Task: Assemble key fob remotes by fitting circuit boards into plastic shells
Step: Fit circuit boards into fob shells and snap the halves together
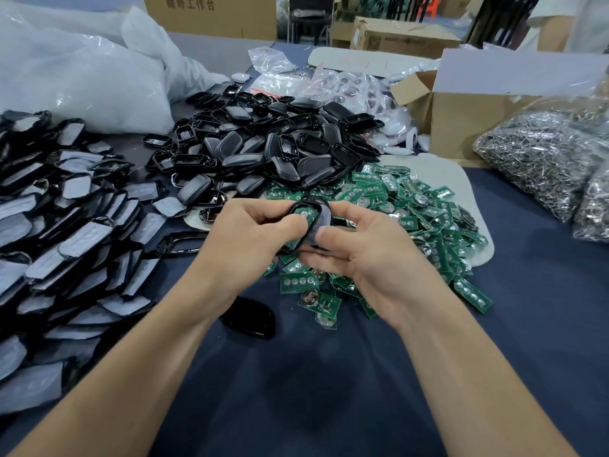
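Note:
Both hands hold one black plastic shell (313,222) above the table's middle, with a green circuit board (304,213) showing inside its frame. My left hand (250,239) grips the shell's left side, thumb and fingers curled round it. My right hand (369,255) pinches its right side, thumb on the shell's face. A heap of green circuit boards (412,219) lies just behind and under the hands. Black empty shells (270,150) are piled farther back. A single black shell half (250,316) lies on the cloth under my left wrist.
Rows of grey-faced black parts (66,232) cover the left side. White plastic bags (82,77) sit at the back left, a cardboard box (468,123) at the back right, and bags of metal key rings (547,159) on the right. Dark blue cloth (313,390) covers the table in front.

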The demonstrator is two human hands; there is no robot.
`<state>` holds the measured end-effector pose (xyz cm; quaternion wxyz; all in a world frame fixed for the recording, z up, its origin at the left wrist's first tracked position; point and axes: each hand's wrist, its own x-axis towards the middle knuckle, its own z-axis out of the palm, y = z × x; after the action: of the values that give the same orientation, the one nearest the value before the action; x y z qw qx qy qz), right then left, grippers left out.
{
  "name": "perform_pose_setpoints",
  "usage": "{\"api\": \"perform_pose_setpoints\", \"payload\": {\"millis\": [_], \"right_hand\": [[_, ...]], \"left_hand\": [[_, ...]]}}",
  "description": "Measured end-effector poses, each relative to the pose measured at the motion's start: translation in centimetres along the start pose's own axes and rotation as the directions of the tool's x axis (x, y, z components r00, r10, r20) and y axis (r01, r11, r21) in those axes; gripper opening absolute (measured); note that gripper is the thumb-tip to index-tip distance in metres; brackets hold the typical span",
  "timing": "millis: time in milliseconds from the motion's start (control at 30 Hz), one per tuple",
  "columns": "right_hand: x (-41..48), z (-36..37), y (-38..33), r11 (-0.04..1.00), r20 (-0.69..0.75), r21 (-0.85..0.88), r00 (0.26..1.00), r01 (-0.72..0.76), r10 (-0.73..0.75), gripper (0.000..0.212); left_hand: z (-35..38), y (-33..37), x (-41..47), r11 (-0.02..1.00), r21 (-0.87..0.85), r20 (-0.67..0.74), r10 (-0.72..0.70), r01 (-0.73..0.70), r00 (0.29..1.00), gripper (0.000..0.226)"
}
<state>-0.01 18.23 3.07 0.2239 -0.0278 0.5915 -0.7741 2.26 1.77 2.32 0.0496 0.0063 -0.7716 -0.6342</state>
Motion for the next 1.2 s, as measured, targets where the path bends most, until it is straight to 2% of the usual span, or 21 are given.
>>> {"api": "perform_pose_setpoints", "payload": {"millis": [133, 233, 300, 367, 467, 500, 533, 567, 600, 633, 667, 700, 733, 833, 933, 1000, 1200], "right_hand": [[0.2, -0.2, 0.0, 0.999, -0.114, 0.033, 0.993, -0.023, 0.026, 0.025], [0.4, -0.7, -0.2, 0.996, -0.141, 0.090, 0.990, -0.019, 0.031, 0.028], [0.4, -0.9, -0.3, 0.995, -0.148, 0.101, 0.989, -0.017, 0.032, 0.029], [0.4, -1.1, -0.4, 0.996, -0.133, 0.089, 0.990, -0.030, 0.041, 0.026], [0.2, -1.0, -0.5, 0.997, -0.108, 0.046, 0.992, -0.058, 0.063, 0.019], [0.2, -0.9, -0.4, 0.998, -0.099, 0.026, 0.993, -0.065, 0.068, 0.017], [0.1, -0.8, -0.4, 0.998, -0.090, 0.006, 0.993, -0.069, 0.070, 0.015], [0.1, -0.7, -0.4, 0.997, -0.084, -0.011, 0.994, -0.071, 0.069, 0.014], [0.1, -0.6, -0.4, 0.997, -0.078, -0.027, 0.995, -0.070, 0.068, 0.014], [0.1, -0.6, -0.4, 0.997, -0.071, -0.047, 0.995, -0.068, 0.065, 0.014], [0.0, -0.5, -0.4, 0.995, -0.061, -0.078, 0.996, -0.064, 0.060, 0.015], [0.0, -0.5, -0.4, 0.991, -0.046, -0.121, 0.997, -0.059, 0.054, 0.016], [-0.1, -0.5, -0.4, 0.984, -0.027, -0.172, 0.998, -0.054, 0.050, 0.016], [-0.3, -0.1, -0.2, 0.964, 0.024, -0.265, 0.999, -0.037, 0.045, 0.014], [-0.3, -0.1, 0.0, 0.976, -0.013, -0.217, 1.000, 0.008, -0.011, 0.009], [-0.2, -0.2, 0.2, 0.980, -0.038, -0.194, 0.998, 0.048, -0.056, 0.018], [0.1, -0.4, 0.6, 0.949, -0.070, -0.293, 0.987, 0.118, -0.145, 0.029]], "left_hand": [[-0.5, 0.1, 0.3, 0.994, -0.107, -0.071, -0.028, 0.021, 0.997, 0.016], [-2.0, 0.0, 0.9, 0.984, -0.154, -0.148, -0.116, 0.092, 0.982, 0.016], [-3.0, -0.5, 1.1, 0.978, -0.006, -0.137, -0.207, 0.208, 0.969, 0.010], [-3.6, -1.1, 1.1, 0.925, 0.261, -0.103, -0.258, 0.276, 0.961, 0.012], [-3.8, -0.6, 0.7, 0.736, 0.629, -0.108, -0.235, 0.250, 0.966, 0.010], [-3.7, -0.3, 0.6, 0.659, 0.714, -0.131, -0.205, 0.236, 0.970, 0.012], [-3.7, -0.3, 0.6, 0.632, 0.739, -0.172, -0.155, 0.231, 0.973, 0.013], [-3.7, -0.3, 0.7, 0.685, 0.693, -0.210, -0.108, 0.226, 0.972, 0.015], [-3.7, -0.5, 0.9, 0.804, 0.564, -0.209, -0.083, 0.190, 0.974, 0.017], [-3.5, -0.5, 1.0, 0.925, 0.356, -0.159, -0.084, 0.136, 0.984, 0.023], [-3.1, -0.2, 0.8, 0.988, 0.117, -0.064, -0.098, 0.105, 0.993, 0.029], [-2.6, 0.1, 0.5, 0.994, -0.035, 0.027, -0.100, 0.100, 0.995, 0.032], [-2.2, 0.0, 0.4, 0.992, -0.081, 0.082, -0.089, 0.096, 0.993, 0.034], [-1.1, -0.2, 0.2, 0.996, -0.035, 0.123, -0.079, 0.084, 0.989, 0.024], [-0.9, -0.6, 0.4, 0.989, -0.091, 0.030, -0.112, 0.114, 0.993, 0.018], [-0.9, -0.7, 0.5, 0.980, -0.155, -0.037, -0.133, 0.126, 0.990, 0.016], [-0.3, -0.9, 0.4, 0.969, -0.203, -0.080, -0.159, 0.140, 0.984, 0.014]]}}
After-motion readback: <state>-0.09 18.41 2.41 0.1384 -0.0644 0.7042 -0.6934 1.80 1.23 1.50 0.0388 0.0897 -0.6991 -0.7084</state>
